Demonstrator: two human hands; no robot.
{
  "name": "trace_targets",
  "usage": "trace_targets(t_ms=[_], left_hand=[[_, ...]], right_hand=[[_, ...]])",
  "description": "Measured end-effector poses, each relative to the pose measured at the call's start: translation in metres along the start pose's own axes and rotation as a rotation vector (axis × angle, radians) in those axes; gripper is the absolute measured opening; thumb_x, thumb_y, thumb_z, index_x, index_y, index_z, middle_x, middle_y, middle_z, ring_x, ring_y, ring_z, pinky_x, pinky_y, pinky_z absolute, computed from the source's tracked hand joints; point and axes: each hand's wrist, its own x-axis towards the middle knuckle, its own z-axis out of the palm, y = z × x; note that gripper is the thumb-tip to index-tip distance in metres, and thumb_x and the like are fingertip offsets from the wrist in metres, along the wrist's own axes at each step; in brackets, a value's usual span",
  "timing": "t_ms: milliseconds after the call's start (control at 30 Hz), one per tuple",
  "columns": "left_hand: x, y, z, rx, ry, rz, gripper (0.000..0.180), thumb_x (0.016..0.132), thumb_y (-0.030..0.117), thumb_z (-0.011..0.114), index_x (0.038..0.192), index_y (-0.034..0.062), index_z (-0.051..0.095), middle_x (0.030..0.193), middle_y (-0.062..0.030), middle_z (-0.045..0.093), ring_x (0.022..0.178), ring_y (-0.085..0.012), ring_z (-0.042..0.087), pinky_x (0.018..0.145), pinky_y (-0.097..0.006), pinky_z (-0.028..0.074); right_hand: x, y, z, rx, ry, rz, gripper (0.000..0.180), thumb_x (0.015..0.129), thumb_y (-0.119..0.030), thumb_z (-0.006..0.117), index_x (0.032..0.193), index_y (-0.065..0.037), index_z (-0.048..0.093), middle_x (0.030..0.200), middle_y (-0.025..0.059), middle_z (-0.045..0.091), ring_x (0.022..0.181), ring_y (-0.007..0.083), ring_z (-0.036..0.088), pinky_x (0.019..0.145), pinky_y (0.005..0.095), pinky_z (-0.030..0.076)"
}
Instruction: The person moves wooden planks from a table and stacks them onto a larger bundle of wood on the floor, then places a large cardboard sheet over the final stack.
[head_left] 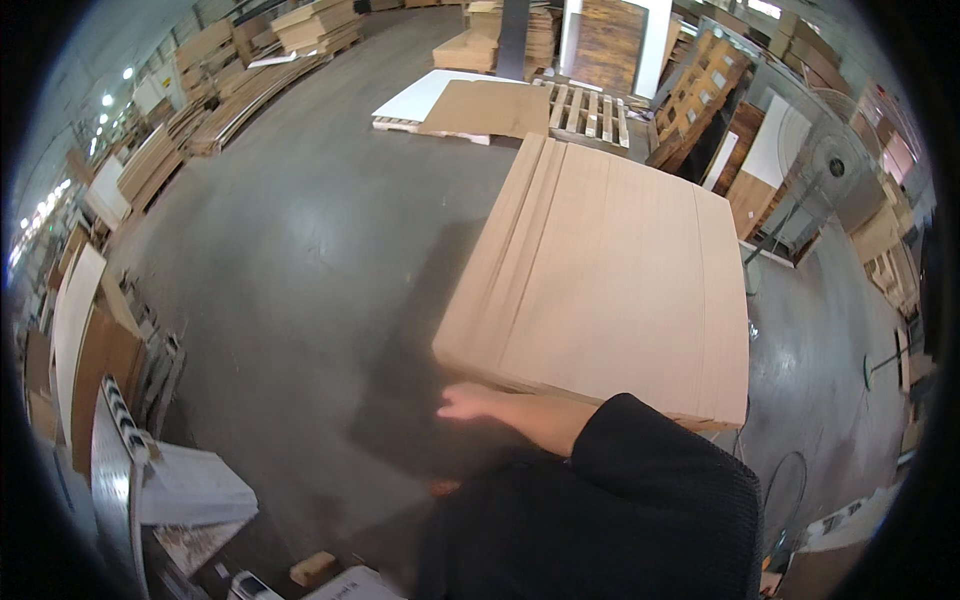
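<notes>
A tall stack of light tan boards (620, 270) stands in front of me, several of them narrower strips along its left side. From the lower right, my right arm in a black sleeve bends across the near edge of the stack. My right hand (468, 401) is just below the near left corner, fingers pointing left and a little apart, with nothing visible in it. The hand is slightly blurred, and whether it touches the boards I cannot tell. My left hand does not show. A small reddish patch (445, 488) beside my dark clothing is too unclear to name.
Beyond the stack lie a brown sheet (487, 108) and a wooden pallet (590, 112). A pedestal fan (836, 168) stands to the right. Boards (230, 110) are piled far left, and white panels (195, 485) are near left. Grey floor (290, 270) lies between.
</notes>
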Motion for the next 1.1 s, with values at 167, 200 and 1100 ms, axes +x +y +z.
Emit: trace_targets(t_ms=[167,200,1100], left_hand=[[0.109,-0.059,-0.105,0.326,0.178,0.39,0.02,0.094,0.025,0.053,0.101,0.0089,0.064,0.08,-0.0062,0.059,0.069,-0.0215,0.059,0.063,-0.037,0.052],[0.139,-0.066,-0.125,0.497,0.279,0.515,0.02,0.094,0.024,0.053,0.101,0.0089,0.064,0.08,-0.0062,0.058,0.069,-0.0215,0.059,0.063,-0.037,0.052],[0.725,-0.139,-0.34,0.157,-0.269,0.707,0.031,0.097,0.02,0.049,0.123,0.0078,0.059,0.105,-0.0123,0.064,0.096,-0.0288,0.062,0.086,-0.042,0.049]], right_hand=[[0.035,0.055,-0.011,0.147,0.158,0.179,0.056,0.092,-0.045,0.054,0.118,0.004,0.06,0.115,0.0243,0.063,0.109,0.0376,0.059,0.092,0.0464,0.046],[0.042,0.06,-0.016,0.211,0.184,0.205,0.056,0.092,-0.044,0.054,0.117,0.005,0.06,0.116,0.025,0.062,0.108,0.0376,0.059,0.091,0.0459,0.047],[0.283,0.042,-0.244,0.512,0.726,0.992,0.063,0.08,-0.049,0.067,0.115,0.004,0.063,0.113,0.0241,0.065,0.11,0.0359,0.061,0.094,0.0405,0.048]])
